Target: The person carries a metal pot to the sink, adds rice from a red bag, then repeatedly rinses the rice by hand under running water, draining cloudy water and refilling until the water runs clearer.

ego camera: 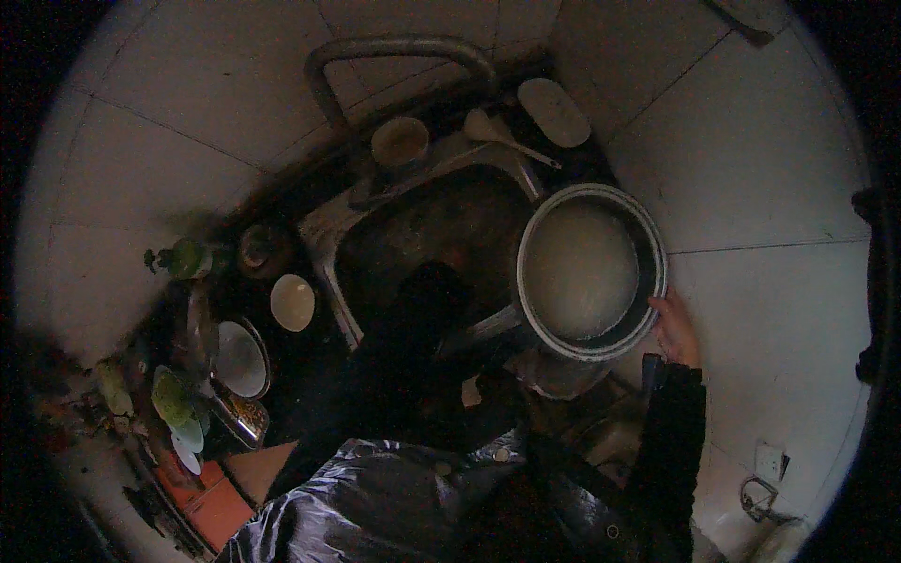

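A large round metal pot (645, 211) with pale, cloudy contents is at the right edge of the sink (429, 218). My right hand (676, 329) grips the pot's rim on its right side, fingers at the edge. My left hand cannot be made out; deep shadow covers the area left of the pot. Below the pot is a crumpled, translucent sheet or bag (563, 380). The sink's basin lies in the dark, its contents unclear.
Behind the sink stand a curved faucet (408, 46), a bowl (400, 141), a rice paddle (510, 137) and an oblong white dish (554, 112). Leftward are a small bowl (293, 302), a larger bowl (241, 359) and a cleaver-like blade (243, 415). A tiled wall (753, 295) borders the right.
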`<state>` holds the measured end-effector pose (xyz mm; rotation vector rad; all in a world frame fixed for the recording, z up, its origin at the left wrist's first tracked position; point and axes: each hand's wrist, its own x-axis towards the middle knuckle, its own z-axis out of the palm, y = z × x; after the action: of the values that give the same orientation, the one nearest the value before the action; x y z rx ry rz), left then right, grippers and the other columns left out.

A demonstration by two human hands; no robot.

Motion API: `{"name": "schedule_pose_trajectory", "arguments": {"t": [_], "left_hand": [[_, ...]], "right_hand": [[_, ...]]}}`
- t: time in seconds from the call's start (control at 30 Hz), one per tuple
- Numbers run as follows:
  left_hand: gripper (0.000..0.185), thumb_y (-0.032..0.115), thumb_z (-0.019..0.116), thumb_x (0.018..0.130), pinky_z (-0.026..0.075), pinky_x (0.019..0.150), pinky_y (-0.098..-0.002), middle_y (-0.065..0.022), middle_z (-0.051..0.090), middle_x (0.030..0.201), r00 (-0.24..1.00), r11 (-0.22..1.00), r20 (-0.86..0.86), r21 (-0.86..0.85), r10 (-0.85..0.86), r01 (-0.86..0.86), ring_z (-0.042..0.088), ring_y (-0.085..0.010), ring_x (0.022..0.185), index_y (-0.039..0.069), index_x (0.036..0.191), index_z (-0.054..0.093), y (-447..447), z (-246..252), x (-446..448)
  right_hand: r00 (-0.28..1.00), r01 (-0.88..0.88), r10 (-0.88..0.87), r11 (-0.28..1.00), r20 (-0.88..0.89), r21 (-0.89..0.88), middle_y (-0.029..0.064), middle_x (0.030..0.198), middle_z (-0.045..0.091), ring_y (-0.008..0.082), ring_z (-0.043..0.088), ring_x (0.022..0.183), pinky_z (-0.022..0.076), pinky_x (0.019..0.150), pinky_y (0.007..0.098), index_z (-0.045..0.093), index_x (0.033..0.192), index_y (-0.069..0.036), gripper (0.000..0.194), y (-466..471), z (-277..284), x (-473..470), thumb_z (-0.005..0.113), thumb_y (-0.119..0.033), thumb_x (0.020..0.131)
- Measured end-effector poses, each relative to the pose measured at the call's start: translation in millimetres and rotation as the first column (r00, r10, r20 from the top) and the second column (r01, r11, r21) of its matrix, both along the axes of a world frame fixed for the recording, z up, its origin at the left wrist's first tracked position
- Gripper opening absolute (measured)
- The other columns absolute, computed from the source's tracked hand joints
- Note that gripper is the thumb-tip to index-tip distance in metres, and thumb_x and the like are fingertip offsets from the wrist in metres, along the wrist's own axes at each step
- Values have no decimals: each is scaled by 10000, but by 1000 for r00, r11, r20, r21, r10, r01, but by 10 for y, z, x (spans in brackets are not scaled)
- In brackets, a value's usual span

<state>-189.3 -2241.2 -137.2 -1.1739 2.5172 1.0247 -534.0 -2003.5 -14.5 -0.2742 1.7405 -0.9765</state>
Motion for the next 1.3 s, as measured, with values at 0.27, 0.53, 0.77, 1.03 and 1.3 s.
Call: {"name": "schedule_pose_trajectory", "arguments": {"t": [0.27,0.53,0.77,1.03,1.3], "left_hand": [[355,336,533,852,465,818,-427,-189,627,1001,1000,1000,10,-27,0,0,587,-346,907,53,1042,634,-157,-81,-14],[334,321,530,851,465,795,-426,-174,627,992,1000,999,28,-33,2,-1,587,-333,883,58,1028,635,-193,-80,-6],[315,308,528,851,466,776,-424,-162,627,984,1000,999,15,-34,-4,4,586,-322,863,62,1016,635,-183,-75,0],[295,294,525,850,466,753,-422,-148,628,975,1000,999,-9,-35,3,-3,586,-309,840,67,1002,636,-157,-77,27],[275,279,522,849,467,730,-421,-134,628,966,1000,999,-26,-37,2,-3,586,-296,817,72,989,636,-186,-92,79]], "right_hand": [[995,94,-93,995,33,-42,36,1084,567,160,574,924,505,775,333,414,1313,-90,476,-136,315,246,561,-138,862],[998,56,-56,998,14,33,60,1170,547,174,527,1019,427,885,301,437,1293,-49,437,-145,409,277,531,-119,872],[990,135,-132,989,59,-60,78,1178,548,193,525,1063,426,925,337,423,1290,-28,424,-127,352,297,524,-102,886],[998,69,-68,995,19,-71,97,1184,555,197,542,1061,442,922,328,412,1302,-21,433,-58,280,176,522,-85,888],[998,16,-15,1000,-53,23,39,1211,539,172,551,1032,473,795,298,381,1376,-124,560,40,105,15,570,-204,854]]}}
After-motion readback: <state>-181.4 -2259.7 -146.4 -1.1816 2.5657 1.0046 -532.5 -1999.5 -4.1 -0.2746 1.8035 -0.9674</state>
